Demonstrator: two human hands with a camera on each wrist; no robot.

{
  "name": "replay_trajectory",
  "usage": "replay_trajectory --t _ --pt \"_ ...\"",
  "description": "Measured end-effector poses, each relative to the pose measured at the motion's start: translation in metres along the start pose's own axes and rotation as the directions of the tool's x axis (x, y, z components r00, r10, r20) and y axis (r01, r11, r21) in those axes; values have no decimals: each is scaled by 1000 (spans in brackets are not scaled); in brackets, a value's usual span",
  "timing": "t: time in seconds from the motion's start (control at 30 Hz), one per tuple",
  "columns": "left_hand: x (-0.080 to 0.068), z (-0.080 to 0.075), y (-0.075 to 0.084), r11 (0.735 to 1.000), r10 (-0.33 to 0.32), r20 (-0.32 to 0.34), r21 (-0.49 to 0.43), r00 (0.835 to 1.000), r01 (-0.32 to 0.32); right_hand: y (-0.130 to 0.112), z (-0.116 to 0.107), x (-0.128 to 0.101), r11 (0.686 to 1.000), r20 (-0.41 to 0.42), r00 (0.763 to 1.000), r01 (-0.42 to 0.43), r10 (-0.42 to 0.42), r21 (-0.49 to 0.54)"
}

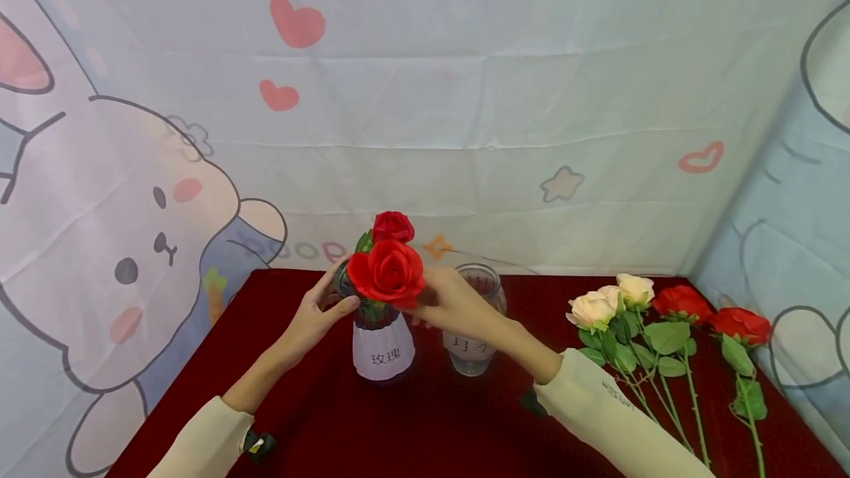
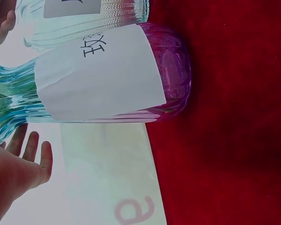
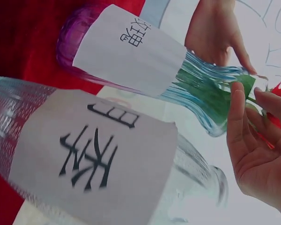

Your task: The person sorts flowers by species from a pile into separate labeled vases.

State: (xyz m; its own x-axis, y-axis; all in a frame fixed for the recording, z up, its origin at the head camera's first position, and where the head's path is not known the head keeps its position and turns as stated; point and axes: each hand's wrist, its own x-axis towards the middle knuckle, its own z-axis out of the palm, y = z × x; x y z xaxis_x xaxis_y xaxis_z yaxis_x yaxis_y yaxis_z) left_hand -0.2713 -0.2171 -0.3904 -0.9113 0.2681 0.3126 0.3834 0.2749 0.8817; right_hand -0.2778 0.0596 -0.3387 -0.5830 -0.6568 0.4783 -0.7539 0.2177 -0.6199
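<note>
A glass vase [image 1: 384, 349] with a purple base, blue-tinted neck and white paper label bearing Chinese characters stands on the table. Two red roses [image 1: 388, 271] rise from its mouth, their green leaves [image 3: 210, 96] showing through the glass. My left hand [image 1: 315, 319] holds the vase at its neck from the left, thumb in front; in the left wrist view its other fingers [image 2: 46, 157] spread beside the neck. From the right, my right hand [image 1: 458, 305] pinches a red rose just below its bloom, at the stem and leaf by the rim, as the right wrist view shows.
A clear glass vase [image 1: 473, 364] with its own paper label stands just right, partly behind my right forearm. On the table's right lie cream roses [image 1: 593, 310] and red roses [image 1: 742, 324] with long stems. A printed cloth backdrop [image 1: 425, 94] borders the red-covered table [image 1: 398, 434].
</note>
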Motion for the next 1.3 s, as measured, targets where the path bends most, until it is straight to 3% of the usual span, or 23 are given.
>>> replay_trajectory --t 0.17,0.4,0.67,0.97,1.3 --pt "0 0 0 1000 9 8 -4 1000 -9 -3 -15 -17 998 -39 999 8 -11 -66" --pt "0 2 -2 1000 11 6 -17 1000 -11 -8 -43 -45 996 -100 993 -63 56 -63" --pt "1 2 -3 1000 6 14 -7 1000 -6 0 -78 -79 980 -162 980 -141 118 -139" --pt "2 0 -2 1000 -6 10 -16 1000 7 30 -120 -134 923 -241 943 -288 228 -257" --pt "2 1 -4 1000 -6 3 -4 1000 6 69 -164 -201 819 -296 858 -498 420 -283"
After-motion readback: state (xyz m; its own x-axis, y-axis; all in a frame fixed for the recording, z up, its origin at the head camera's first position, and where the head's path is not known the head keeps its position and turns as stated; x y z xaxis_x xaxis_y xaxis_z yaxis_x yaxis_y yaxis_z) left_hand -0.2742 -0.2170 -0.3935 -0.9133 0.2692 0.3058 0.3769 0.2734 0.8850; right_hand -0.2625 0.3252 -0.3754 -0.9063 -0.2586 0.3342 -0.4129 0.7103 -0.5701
